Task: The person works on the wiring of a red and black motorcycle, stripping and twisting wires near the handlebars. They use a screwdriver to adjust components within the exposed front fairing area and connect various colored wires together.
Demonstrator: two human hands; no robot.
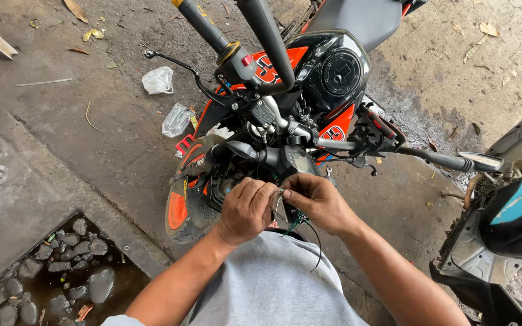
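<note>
Nearest the camera, both forearms reach forward and meet in front of the grey shirt point(273, 284). The left hand point(246, 210) is curled knuckles-up, its fingers pinched on the thin wires point(297, 222), and the right hand point(318, 200) faces it, thumb and forefinger nipping the same wires at their top end. The two hands almost touch. The wires are slim and dark, one strand greenish, and they hang down in a loop over the shirt.

Just beyond the hands stands one motorcycle point(309, 90), seen from the front, glossy black with orange panels. Its orange front fender point(179, 208) curves down beside the left hand. Two handlebar grips show: one ribbed black grip point(203, 24) towards the upper left, and one point(442, 160) out to the right. A thin metal lever point(179, 63) juts left. The round fuel cap point(341, 72) sits on the tank.

On the rough, damp concrete floor point(61, 133) lie two crumpled clear plastic bags point(158, 79), the second point(176, 121) closer to the wheel. At the lower left edge a pit holds wet grey stones point(61, 271). At the right edge stands a second vehicle, a scooter point(509, 223) with blue and black bodywork.
</note>
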